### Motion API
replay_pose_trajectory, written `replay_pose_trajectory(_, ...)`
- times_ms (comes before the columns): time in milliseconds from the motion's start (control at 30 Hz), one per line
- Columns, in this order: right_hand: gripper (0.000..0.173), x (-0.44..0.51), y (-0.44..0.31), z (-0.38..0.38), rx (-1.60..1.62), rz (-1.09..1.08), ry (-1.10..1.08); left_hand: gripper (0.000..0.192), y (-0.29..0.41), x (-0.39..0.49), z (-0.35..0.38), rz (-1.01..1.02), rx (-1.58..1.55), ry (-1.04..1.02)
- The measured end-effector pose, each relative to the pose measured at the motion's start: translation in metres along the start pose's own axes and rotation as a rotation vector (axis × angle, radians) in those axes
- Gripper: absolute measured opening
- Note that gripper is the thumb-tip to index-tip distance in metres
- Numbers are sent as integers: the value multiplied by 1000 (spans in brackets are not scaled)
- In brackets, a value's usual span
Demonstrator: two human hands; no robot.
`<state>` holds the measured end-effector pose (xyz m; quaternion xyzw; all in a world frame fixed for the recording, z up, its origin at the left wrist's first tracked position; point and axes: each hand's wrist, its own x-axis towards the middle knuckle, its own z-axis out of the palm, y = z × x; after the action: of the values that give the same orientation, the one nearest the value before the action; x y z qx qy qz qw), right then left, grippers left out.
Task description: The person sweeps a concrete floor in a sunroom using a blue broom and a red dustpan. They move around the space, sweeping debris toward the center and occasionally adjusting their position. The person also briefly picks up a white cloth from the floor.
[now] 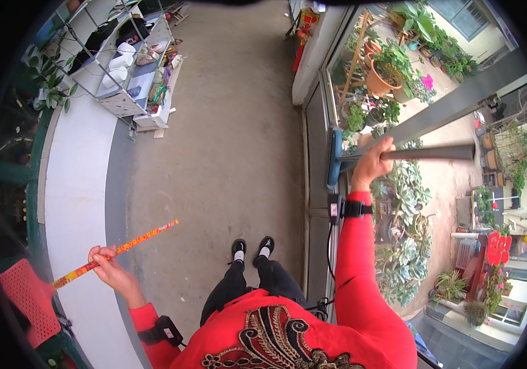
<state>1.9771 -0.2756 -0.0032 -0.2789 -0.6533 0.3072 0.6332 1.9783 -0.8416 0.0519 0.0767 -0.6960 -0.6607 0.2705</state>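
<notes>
My left hand [112,272] grips the patterned red and yellow handle of a fly swatter [30,302], whose red perforated paddle is at the lower left. Closed round a grey pole is my right hand [374,161], raised at the window side. The pole belongs to a window squeegee or similar wiping tool [335,159] with a long blue head, which lies near the edge of the window frame. The pole's free end [457,152] points right and is a little blurred. Whether the blue head touches the frame, I cannot tell.
A shelf rack [120,99] with white rolls and bags stands at the upper left, beside a trailing plant [51,83]. A white ledge [79,161] runs along the left. Beyond the glass are terracotta pots [381,78] and succulents [404,249]. A black cable [330,258] hangs by my right arm.
</notes>
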Motion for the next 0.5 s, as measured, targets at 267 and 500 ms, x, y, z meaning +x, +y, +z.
replay_pose_trajectory(267,33,69,56,93,272,229,-30,23,11,-17,-4,13,118,62)
replay_pose_trajectory(500,38,62,4,16,869,236,-64,24,13,-17,-4,-30,189,9)
